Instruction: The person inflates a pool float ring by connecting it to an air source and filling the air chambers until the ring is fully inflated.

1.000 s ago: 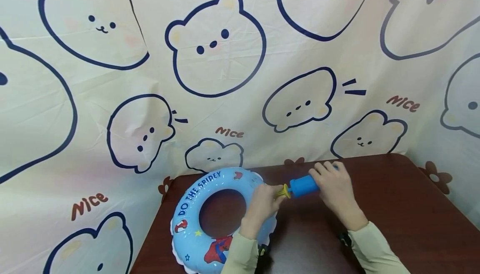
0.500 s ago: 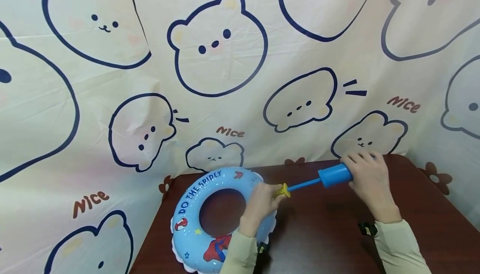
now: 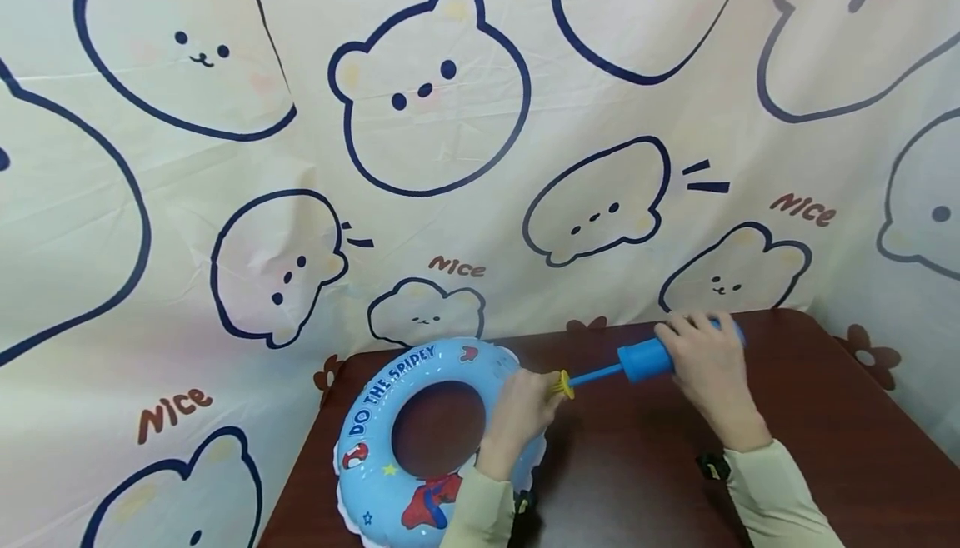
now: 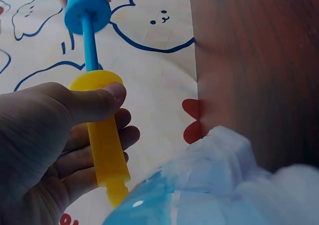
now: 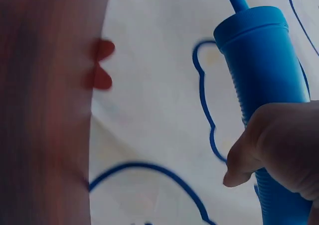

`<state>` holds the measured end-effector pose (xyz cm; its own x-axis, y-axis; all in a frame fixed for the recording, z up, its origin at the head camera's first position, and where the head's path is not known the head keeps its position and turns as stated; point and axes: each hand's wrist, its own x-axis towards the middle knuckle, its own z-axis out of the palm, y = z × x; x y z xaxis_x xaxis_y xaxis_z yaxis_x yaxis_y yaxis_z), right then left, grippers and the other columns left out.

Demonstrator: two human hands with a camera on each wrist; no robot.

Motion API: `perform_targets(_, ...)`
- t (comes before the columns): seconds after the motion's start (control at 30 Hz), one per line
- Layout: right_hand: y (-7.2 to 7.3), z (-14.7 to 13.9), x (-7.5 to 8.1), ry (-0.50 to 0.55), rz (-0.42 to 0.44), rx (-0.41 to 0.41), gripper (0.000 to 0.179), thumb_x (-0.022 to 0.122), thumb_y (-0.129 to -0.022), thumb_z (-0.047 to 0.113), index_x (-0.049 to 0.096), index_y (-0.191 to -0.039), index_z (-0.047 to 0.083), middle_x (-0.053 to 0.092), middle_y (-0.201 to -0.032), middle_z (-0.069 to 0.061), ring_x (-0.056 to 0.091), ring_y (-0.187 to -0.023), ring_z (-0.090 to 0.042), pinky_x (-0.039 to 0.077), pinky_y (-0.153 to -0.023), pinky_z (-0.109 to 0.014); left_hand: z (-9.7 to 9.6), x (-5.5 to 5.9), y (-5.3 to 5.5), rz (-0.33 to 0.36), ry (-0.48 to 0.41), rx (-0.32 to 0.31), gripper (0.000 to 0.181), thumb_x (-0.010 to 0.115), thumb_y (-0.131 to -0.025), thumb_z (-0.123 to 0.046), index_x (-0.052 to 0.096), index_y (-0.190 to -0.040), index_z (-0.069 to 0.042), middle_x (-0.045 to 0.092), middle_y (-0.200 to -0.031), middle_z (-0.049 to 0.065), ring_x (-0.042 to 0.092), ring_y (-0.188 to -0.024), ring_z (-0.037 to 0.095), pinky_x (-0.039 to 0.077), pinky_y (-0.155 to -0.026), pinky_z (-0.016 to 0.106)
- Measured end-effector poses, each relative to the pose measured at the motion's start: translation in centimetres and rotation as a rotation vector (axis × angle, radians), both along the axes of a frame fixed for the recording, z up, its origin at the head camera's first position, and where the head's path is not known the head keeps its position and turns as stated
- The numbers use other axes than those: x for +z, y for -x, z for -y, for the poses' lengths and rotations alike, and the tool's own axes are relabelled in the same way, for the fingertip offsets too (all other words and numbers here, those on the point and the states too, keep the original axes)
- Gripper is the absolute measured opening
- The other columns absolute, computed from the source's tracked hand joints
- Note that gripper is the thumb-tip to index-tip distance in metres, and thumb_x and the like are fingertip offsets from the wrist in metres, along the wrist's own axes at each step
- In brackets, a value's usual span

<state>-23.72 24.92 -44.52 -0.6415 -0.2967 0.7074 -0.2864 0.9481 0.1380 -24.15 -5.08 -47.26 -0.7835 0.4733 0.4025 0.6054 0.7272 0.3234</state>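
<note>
A hand pump spans the space between my hands, with a blue barrel (image 3: 647, 361), a thin blue rod (image 3: 596, 375) and a yellow end piece (image 4: 105, 145). My left hand (image 3: 522, 415) grips the yellow end, thumb across it below its round flange. My right hand (image 3: 708, 377) is wrapped round the ribbed barrel, and part of the rod shows out of it. A light-blue inflatable swim ring (image 3: 367, 481) with printed lettering lies under and left of my left hand. In the left wrist view the narrow yellow tip points down at the ring (image 4: 199, 190), its end hidden there.
A dark red-brown table (image 3: 622, 481) bears the ring. Behind it hangs a pale cloth (image 3: 465, 231) printed with bear faces, meeting the table's back edge. Dark straps sit at both wrists, near the sleeves (image 3: 776, 490).
My right hand drew the barrel away to the right, baring the rod, and has since come part of the way back left. The left hand keeps its grip near the ring.
</note>
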Motion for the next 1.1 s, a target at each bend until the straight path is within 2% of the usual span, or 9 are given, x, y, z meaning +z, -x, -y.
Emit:
perform_targets(0.23,0.2,3.8,-1.3,-0.057,-0.004,0.05,0.06,0.106,-0.053,0.008,0.073,-0.103,0.008,0.075,-0.108,-0.014,0.068,-0.102,-0.037,0.052,-0.093,-0.061,-0.3,0.3,-0.4,-0.038,0.027,0.019,0.016,0.085,-0.094,-0.023,0.083,-0.106,-0.013,0.08,-0.089,0.0,0.065,-0.067,0.004,0.057,-0.07,0.014)
perform_targets(0.53,-0.3,6.3,-2.5,-0.072,-0.02,0.119,0.057,0.104,-0.055,0.006,0.072,-0.102,0.009,0.072,-0.105,-0.012,0.065,-0.095,-0.033,0.053,-0.09,-0.056,-0.5,0.5,-0.6,-0.034,0.011,-0.028,0.017,0.084,-0.095,-0.024,0.081,-0.106,-0.012,0.072,-0.077,-0.005,0.054,-0.061,0.001,0.056,-0.072,0.016)
perform_targets(0.63,-0.1,5.7,-2.1,-0.039,0.006,0.126,0.059,0.104,-0.055,0.006,0.074,-0.105,0.011,0.073,-0.106,-0.011,0.066,-0.098,-0.034,0.052,-0.093,-0.057,-0.1,0.6,-0.4,-0.012,-0.037,-0.05,0.015,0.082,-0.097,-0.023,0.082,-0.107,-0.011,0.073,-0.077,-0.004,0.053,-0.061,0.0,0.053,-0.069,0.012)
perform_targets(0.77,0.0,3.7,-1.2,0.027,0.041,0.107,0.067,0.108,-0.05,0.011,0.075,-0.108,0.013,0.076,-0.109,-0.012,0.067,-0.105,-0.037,0.05,-0.098,-0.061,0.2,0.5,-0.2,0.029,-0.067,-0.057,0.019,0.082,-0.097,-0.025,0.083,-0.111,-0.011,0.079,-0.086,-0.001,0.055,-0.063,-0.002,0.05,-0.067,0.008)
perform_targets(0.87,0.0,1.8,-0.5,0.053,0.035,0.078,0.07,0.11,-0.047,0.013,0.075,-0.109,0.013,0.077,-0.111,-0.014,0.067,-0.109,-0.04,0.048,-0.1,-0.063,0.3,0.5,-0.2,0.042,-0.07,-0.061,0.021,0.081,-0.097,-0.025,0.083,-0.113,-0.011,0.081,-0.093,0.0,0.057,-0.064,-0.002,0.05,-0.066,0.007)
perform_targets(1.1,-0.4,-2.0,0.9,0.088,-0.008,0.013,0.074,0.108,-0.046,0.007,0.076,-0.112,0.009,0.076,-0.114,-0.017,0.064,-0.113,-0.044,0.045,-0.103,-0.065,0.5,0.5,0.0,0.049,-0.082,-0.071,0.019,0.081,-0.097,-0.023,0.083,-0.112,-0.011,0.081,-0.093,0.0,0.056,-0.065,-0.002,0.049,-0.064,0.007)
